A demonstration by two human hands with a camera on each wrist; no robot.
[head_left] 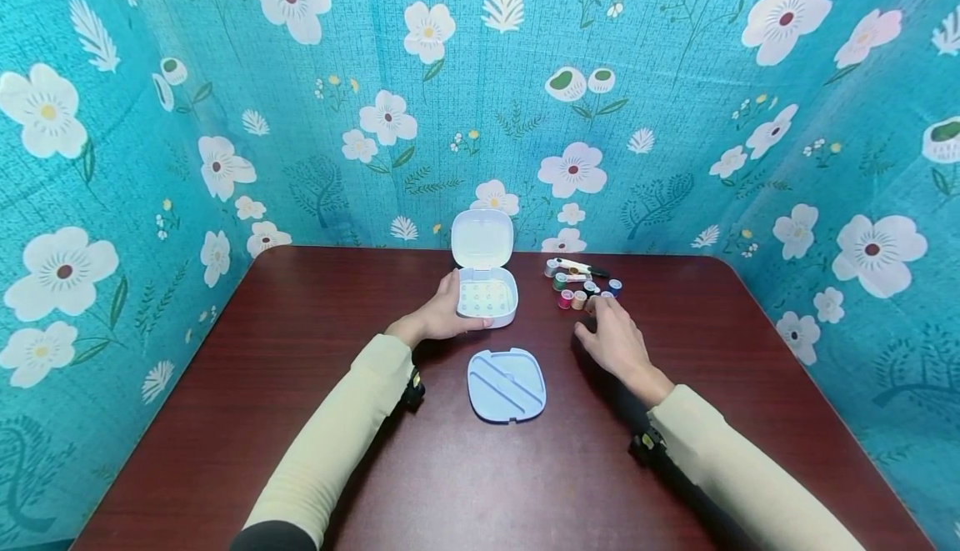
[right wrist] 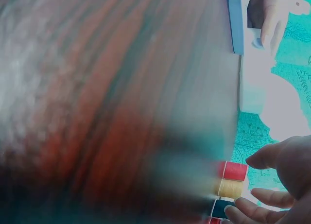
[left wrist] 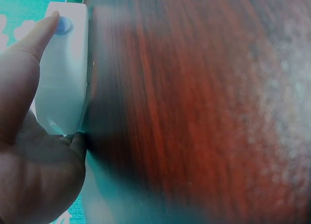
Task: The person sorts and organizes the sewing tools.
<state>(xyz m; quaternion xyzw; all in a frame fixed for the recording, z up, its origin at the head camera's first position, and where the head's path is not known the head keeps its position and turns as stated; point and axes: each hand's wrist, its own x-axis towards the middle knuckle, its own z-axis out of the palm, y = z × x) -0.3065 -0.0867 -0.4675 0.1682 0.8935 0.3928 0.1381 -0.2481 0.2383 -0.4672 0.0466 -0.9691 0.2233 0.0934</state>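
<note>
A small white plastic box point(head_left: 506, 318) stands on the table with its lid point(head_left: 482, 238) raised at the back. Inside is a pale insert with rows of small pegs. My left hand point(head_left: 442, 311) grips the box from the left, the thumb across its front in the left wrist view. Several thread spools lie at the right, among them a pink-red spool point(right wrist: 235, 170), a tan spool point(right wrist: 230, 188) and a dark spool point(right wrist: 223, 208). My right hand point(head_left: 617, 341) reaches over them, fingers parted, fingertips beside the dark spool; whether they touch it I cannot tell.
A pale blue divided tray point(head_left: 506, 386) lies in front of the box. Behind the spools are a white-and-black slim tool point(head_left: 581, 267) and other small items. Floral cloth point(head_left: 427, 101) hangs round the brown table point(head_left: 315, 318).
</note>
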